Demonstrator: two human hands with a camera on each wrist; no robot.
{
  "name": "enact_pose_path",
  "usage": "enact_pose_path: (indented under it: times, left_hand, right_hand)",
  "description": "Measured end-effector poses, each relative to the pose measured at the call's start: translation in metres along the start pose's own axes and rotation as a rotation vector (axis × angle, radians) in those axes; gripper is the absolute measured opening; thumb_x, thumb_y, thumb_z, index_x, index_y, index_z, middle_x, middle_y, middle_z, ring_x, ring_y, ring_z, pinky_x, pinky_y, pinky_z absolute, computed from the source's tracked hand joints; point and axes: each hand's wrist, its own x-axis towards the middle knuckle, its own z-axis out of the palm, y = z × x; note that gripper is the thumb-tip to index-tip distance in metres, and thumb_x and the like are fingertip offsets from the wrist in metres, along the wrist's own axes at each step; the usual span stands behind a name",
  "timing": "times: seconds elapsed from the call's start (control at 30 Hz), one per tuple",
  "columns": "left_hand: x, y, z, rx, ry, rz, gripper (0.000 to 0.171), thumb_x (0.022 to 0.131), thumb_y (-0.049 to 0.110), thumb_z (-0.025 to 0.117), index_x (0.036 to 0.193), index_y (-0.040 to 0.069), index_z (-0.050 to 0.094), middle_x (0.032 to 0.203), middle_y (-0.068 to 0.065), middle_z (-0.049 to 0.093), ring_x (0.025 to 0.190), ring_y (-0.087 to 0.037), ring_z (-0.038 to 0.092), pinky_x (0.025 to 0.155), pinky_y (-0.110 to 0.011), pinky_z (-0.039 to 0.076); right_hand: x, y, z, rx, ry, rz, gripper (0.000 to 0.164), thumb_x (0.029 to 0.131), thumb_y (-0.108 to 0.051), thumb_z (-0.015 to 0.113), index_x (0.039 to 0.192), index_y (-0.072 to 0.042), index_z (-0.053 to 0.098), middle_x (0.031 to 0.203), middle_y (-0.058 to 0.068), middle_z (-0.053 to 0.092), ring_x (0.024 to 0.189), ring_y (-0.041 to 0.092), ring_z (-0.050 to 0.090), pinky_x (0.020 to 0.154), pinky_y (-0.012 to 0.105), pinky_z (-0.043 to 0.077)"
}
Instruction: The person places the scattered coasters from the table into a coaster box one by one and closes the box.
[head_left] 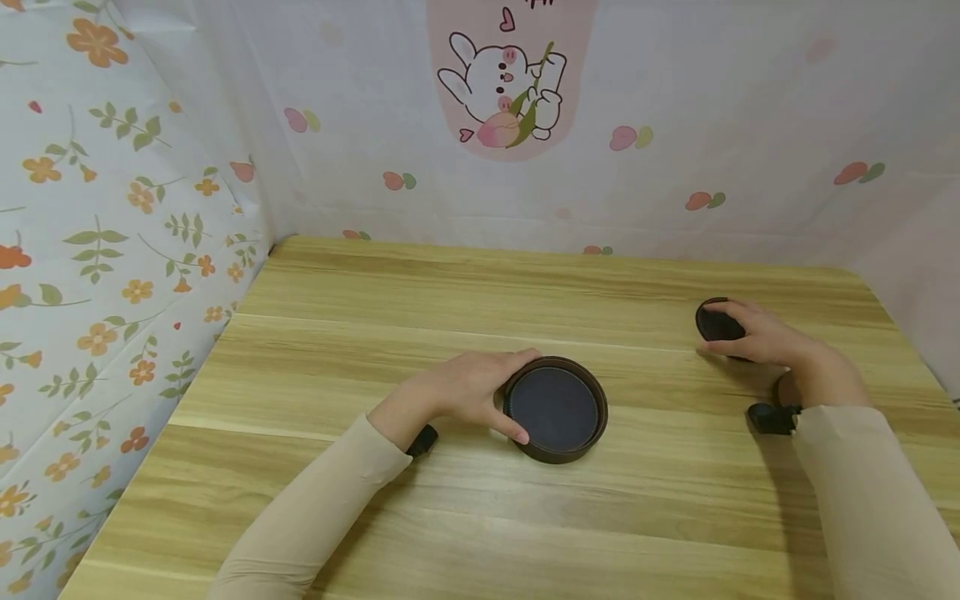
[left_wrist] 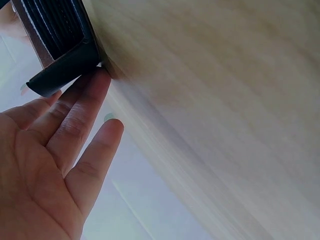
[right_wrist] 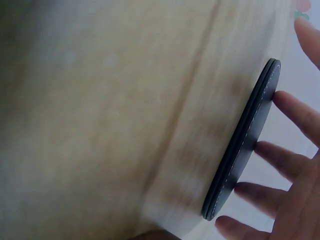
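A round dark brown leather coaster holder (head_left: pixel 592 433) stands near the middle of the table, with dark coasters (head_left: pixel 553 408) inside. My left hand (head_left: pixel 472 390) holds it from the left, thumb at the near rim and fingers at the far side. Stacked coaster edges (left_wrist: pixel 56 22) show through the holder's side in the left wrist view. At the back right, my right hand (head_left: pixel 757 329) grips round black coasters (head_left: pixel 722 327) by their edge. Pale stitching runs along these coasters (right_wrist: pixel 245 142) in the right wrist view, where spread fingertips touch their face.
Beneath the right wrist a brown round object (head_left: pixel 784 388) sits partly hidden. The wooden table (head_left: pixel 420 283) meets a patterned cloth backdrop (head_left: pixel 360 100) at the back. Another floral cloth (head_left: pixel 112 250) hangs along the left. Dark wrist gear (head_left: pixel 772 418) juts from the right sleeve.
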Motion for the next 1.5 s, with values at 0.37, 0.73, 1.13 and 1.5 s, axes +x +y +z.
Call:
enact_pose_path:
  times: [0.37, 0.73, 1.13, 1.5]
  left_hand:
    - [0.0, 0.0, -0.001, -0.012, 0.0, 0.007, 0.102, 0.075, 0.058, 0.08, 0.154, 0.022, 0.028, 0.139, 0.004, 0.057, 0.127, -0.014, 0.056, 0.108, -0.036, 0.045]
    - [-0.001, 0.0, -0.001, -0.007, 0.009, 0.019, 0.102, 0.075, 0.059, 0.08, 0.154, 0.021, 0.028, 0.139, 0.004, 0.057, 0.127, -0.014, 0.056, 0.108, -0.037, 0.045]
    - [0.0, 0.001, -0.001, -0.003, -0.009, 0.004, 0.105, 0.075, 0.059, 0.08, 0.156, 0.02, 0.026, 0.143, 0.002, 0.055, 0.131, -0.015, 0.053, 0.11, -0.036, 0.043]
    - [0.0, 0.002, -0.002, -0.014, -0.012, -0.012, 0.106, 0.075, 0.058, 0.081, 0.157, 0.021, 0.025, 0.147, 0.002, 0.052, 0.133, -0.015, 0.052, 0.111, -0.037, 0.042]
  right_hand:
    - [0.004, 0.002, -0.001, 0.016, 0.0, 0.032, 0.076, 0.092, -0.03, 0.07, 0.146, 0.004, 0.029, 0.148, 0.043, 0.015, 0.133, 0.065, 0.012, 0.099, 0.078, 0.014]
    - [0.007, 0.002, -0.007, -0.057, -0.007, 0.063, 0.077, 0.086, -0.032, 0.076, 0.144, -0.003, 0.035, 0.147, 0.045, 0.016, 0.127, 0.066, 0.016, 0.096, 0.075, 0.017]
    - [0.002, 0.0, -0.004, -0.071, 0.006, 0.014, 0.074, 0.084, -0.033, 0.077, 0.141, -0.004, 0.041, 0.146, 0.04, 0.024, 0.128, 0.06, 0.023, 0.097, 0.073, 0.02]
    - [-0.003, -0.011, -0.001, -0.036, 0.026, -0.021, 0.074, 0.084, -0.031, 0.077, 0.142, -0.005, 0.041, 0.147, 0.039, 0.025, 0.13, 0.06, 0.023, 0.097, 0.073, 0.021]
